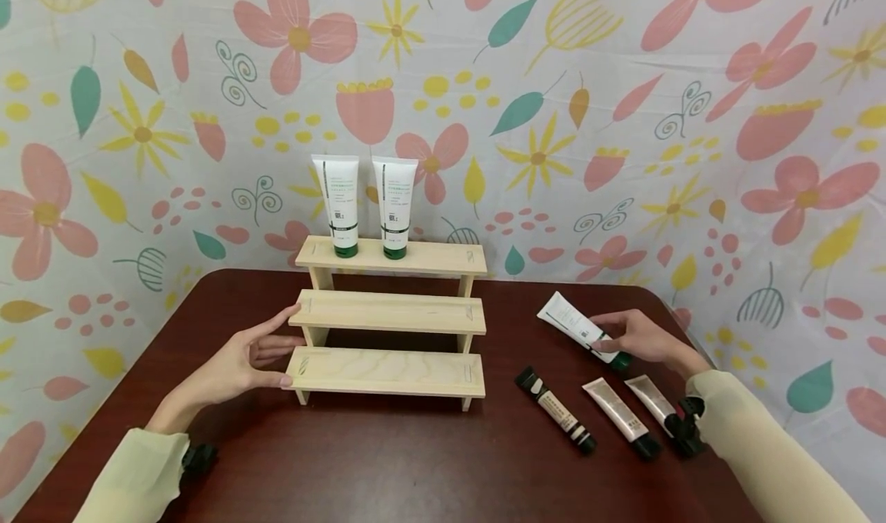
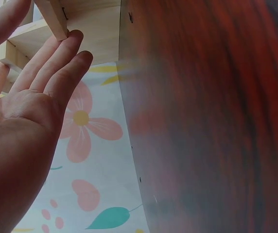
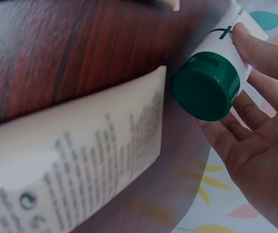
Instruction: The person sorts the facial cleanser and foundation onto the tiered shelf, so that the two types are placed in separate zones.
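My right hand (image 1: 640,337) pinches a white squeeze tube (image 1: 576,324) with a green cap (image 3: 207,87), thumb on one side and fingers on the other. The tube slants over the right part of the table. At the left end of a three-step wooden display stand (image 1: 394,319), my left hand (image 1: 231,361) has its thumb at the lowest step and its index fingertip at the middle one. Its fingers stretch out nearly straight against the wood in the left wrist view. Two more white tubes, a left one (image 1: 339,204) and a right one (image 1: 396,208), stand upright on the top step, caps down.
On the dark red table (image 1: 415,461), a black and beige tube (image 1: 556,410) lies right of the stand. Beside it lie two pinkish tubes with black caps, one (image 1: 616,408) nearer the stand and one (image 1: 654,400) by the right wrist. A flowered cloth (image 1: 554,123) hangs behind.
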